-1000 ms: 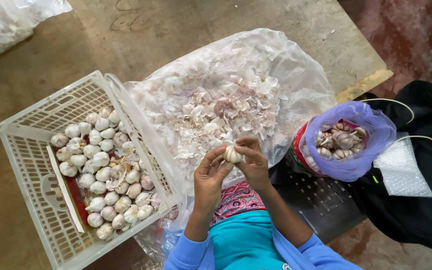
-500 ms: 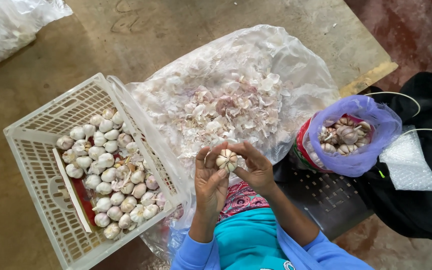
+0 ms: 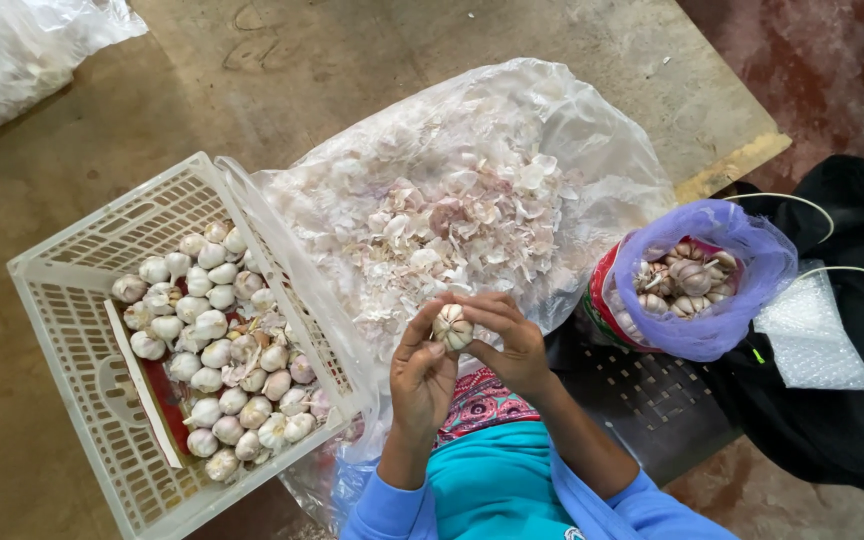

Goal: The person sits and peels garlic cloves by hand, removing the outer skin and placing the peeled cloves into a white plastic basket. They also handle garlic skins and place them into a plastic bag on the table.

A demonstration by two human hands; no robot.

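Left hand (image 3: 420, 378): still pinching the garlic bulb (image 3: 452, 326) at 6 o'clock.
Right hand (image 3: 508, 340): still gripping it, fingers turning it a little.

garlic bulb (image 3: 452, 326): one, whitish, pinched between the fingers (image 3: 422, 330) of my left hand (image 3: 422, 375) and my right hand (image 3: 508, 338), held above my lap. white plastic crate (image 3: 82, 400): to my left, tilted, holding many garlic bulbs (image 3: 214, 350) heaped toward its near corner. clear plastic sheet (image 3: 592, 150): spread ahead of my hands, covered with a pile of papery garlic skins (image 3: 452, 225). purple bag (image 3: 742, 300): to my right, mouth open, more bulbs inside, resting beside a black bag (image 3: 842, 410). bubble wrap (image 3: 810, 340): just beside the purple bag. surface (image 3: 282, 80): brown, worn.
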